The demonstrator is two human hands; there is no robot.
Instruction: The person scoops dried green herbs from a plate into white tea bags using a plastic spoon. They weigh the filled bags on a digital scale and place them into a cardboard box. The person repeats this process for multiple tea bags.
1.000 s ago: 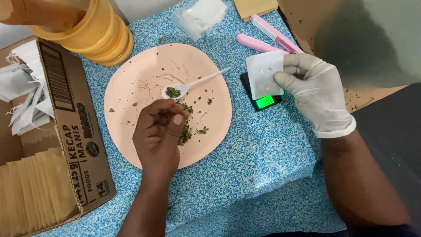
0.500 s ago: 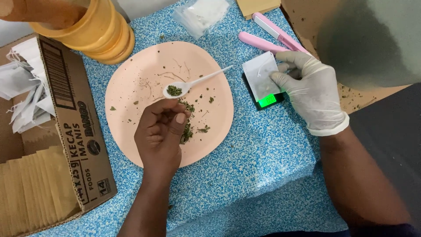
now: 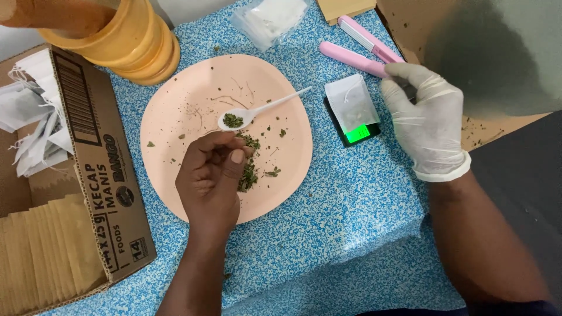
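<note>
Over plate (image 3: 175,111), left hand (image 3: 212,175) pinches herbs (image 3: 247,175).

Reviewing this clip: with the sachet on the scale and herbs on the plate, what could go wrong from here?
1. The white sachet overhangs the small black scale, with the gloved right hand close beside it; a brush could tip it off.
2. The white spoon lies loaded on the pink plate; the left hand, pinching dried herbs, could knock it.

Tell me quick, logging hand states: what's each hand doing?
Left hand: pinched on dried green leaves.
Right hand: gloved, open, empty, beside the tea bag.
</note>
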